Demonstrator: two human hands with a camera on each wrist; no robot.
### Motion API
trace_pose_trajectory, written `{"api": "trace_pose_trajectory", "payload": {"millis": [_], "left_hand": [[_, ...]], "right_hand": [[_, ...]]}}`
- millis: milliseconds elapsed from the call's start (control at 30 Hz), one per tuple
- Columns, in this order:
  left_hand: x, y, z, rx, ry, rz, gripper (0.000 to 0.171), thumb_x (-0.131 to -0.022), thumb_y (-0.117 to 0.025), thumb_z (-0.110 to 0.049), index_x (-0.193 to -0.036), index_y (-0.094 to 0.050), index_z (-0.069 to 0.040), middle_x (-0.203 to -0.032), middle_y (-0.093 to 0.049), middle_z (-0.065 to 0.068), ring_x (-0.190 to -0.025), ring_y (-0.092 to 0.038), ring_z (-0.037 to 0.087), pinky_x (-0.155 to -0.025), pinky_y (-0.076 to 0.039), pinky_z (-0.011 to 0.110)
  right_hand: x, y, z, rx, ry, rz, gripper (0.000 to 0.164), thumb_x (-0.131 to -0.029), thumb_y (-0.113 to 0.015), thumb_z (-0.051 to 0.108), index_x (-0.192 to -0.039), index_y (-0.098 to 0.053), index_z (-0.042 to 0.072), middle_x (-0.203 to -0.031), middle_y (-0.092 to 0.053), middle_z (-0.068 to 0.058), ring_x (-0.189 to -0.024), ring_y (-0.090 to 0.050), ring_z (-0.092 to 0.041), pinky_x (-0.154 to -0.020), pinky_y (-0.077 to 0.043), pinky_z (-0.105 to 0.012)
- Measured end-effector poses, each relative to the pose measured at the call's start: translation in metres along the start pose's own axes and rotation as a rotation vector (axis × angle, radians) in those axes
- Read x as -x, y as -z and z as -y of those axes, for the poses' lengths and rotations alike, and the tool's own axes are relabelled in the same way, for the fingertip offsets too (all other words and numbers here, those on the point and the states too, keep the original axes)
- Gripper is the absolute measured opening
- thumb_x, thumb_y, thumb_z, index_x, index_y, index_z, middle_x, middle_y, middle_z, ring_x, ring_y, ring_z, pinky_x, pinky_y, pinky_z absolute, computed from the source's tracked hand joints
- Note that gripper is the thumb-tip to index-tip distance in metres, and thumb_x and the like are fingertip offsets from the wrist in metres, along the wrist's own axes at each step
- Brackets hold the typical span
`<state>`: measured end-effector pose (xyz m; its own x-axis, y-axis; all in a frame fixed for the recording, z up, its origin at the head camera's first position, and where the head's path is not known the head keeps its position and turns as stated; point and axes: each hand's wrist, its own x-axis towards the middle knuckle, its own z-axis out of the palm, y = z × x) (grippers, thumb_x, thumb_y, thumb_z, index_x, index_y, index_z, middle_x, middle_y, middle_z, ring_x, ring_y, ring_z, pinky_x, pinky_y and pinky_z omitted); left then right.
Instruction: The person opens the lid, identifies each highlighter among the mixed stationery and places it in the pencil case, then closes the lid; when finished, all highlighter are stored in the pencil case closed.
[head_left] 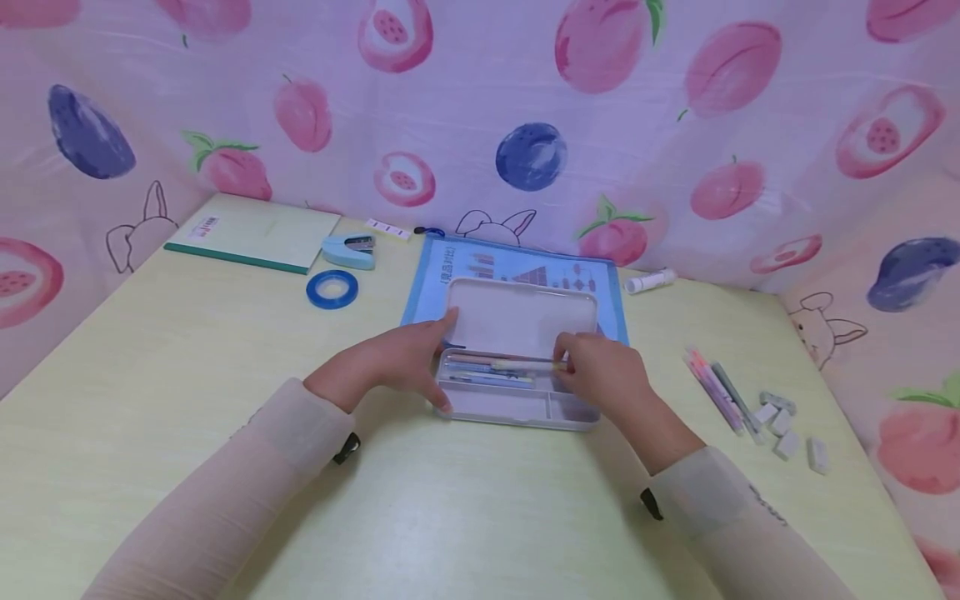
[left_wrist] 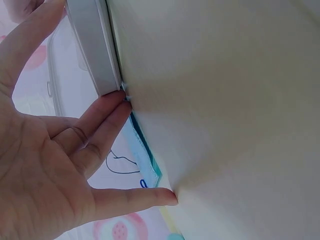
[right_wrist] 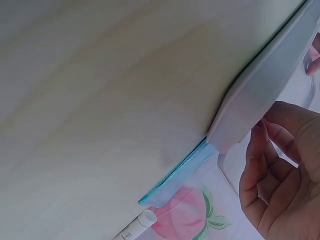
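A white pencil case [head_left: 491,406] lies open with its lid [head_left: 521,315] tipped back. Several pens and pencils [head_left: 480,379] rest in its rear compartment. My left hand [head_left: 405,358] is at the case's left end, thumb at the front corner, another finger by the lid. In the left wrist view its fingers [left_wrist: 102,120] are nearly straight, with two fingertips touching the case's end. My right hand [head_left: 606,375] reaches over the right part of the case and pinches the end of a pale yellow pen [head_left: 525,365]. In the right wrist view the case wall hides that pen.
Under the lid lies a blue document pouch [head_left: 423,287]. Left are blue tape [head_left: 332,289], a stapler [head_left: 349,251] and a notebook [head_left: 251,233]. A white tube [head_left: 649,281], several pens [head_left: 720,392] and several erasers [head_left: 783,425] lie right. A patterned sheet [head_left: 450,108] backs the table.
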<state>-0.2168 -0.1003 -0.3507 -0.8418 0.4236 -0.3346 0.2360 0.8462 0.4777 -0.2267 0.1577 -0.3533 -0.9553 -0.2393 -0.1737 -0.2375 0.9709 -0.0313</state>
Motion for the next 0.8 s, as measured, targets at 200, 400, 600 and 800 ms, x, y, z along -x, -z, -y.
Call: {"api": "trace_pose_trajectory", "payload": {"millis": [200,400,600,800], "left_hand": [[0.000,0.002,-0.002,-0.001,-0.005,0.006,0.126,-0.057,-0.081,-0.045,-0.145,0.003,-0.015,-0.140,-0.035,0.006,-0.131,-0.025,0.020,-0.107,-0.023,0.040],[0.000,0.002,-0.002,-0.008,0.002,0.007,0.126,-0.057,-0.081,-0.046,-0.145,0.003,-0.015,-0.140,-0.037,0.006,-0.130,-0.026,0.020,-0.106,-0.024,0.040],[0.001,0.001,-0.002,-0.002,0.003,0.005,0.125,-0.057,-0.081,-0.045,-0.145,0.002,-0.015,-0.141,-0.035,0.006,-0.130,-0.026,0.021,-0.106,-0.024,0.041],[0.001,0.002,-0.003,-0.002,0.001,0.004,0.124,-0.058,-0.081,-0.045,-0.146,0.001,-0.014,-0.143,-0.032,0.006,-0.131,-0.025,0.021,-0.106,-0.024,0.041]], "right_hand": [[0.006,0.003,-0.001,-0.009,0.015,-0.031,0.017,-0.079,-0.067,0.031,-0.092,-0.061,0.022,-0.074,-0.057,0.005,-0.067,-0.051,-0.014,-0.053,-0.043,-0.030],[0.018,0.006,-0.010,-0.043,0.031,-0.080,0.016,-0.080,-0.066,0.032,-0.091,-0.061,0.021,-0.076,-0.059,0.005,-0.067,-0.052,-0.014,-0.051,-0.042,-0.031],[0.031,0.004,-0.044,-0.066,0.026,-0.125,0.018,-0.082,-0.064,0.030,-0.094,-0.061,0.018,-0.079,-0.062,0.004,-0.069,-0.056,-0.015,-0.047,-0.040,-0.030],[0.047,0.003,-0.094,-0.067,-0.114,-0.088,0.025,-0.084,-0.062,0.028,-0.103,-0.060,0.012,-0.082,-0.061,-0.004,-0.068,-0.054,-0.019,-0.050,-0.041,-0.032]]}}
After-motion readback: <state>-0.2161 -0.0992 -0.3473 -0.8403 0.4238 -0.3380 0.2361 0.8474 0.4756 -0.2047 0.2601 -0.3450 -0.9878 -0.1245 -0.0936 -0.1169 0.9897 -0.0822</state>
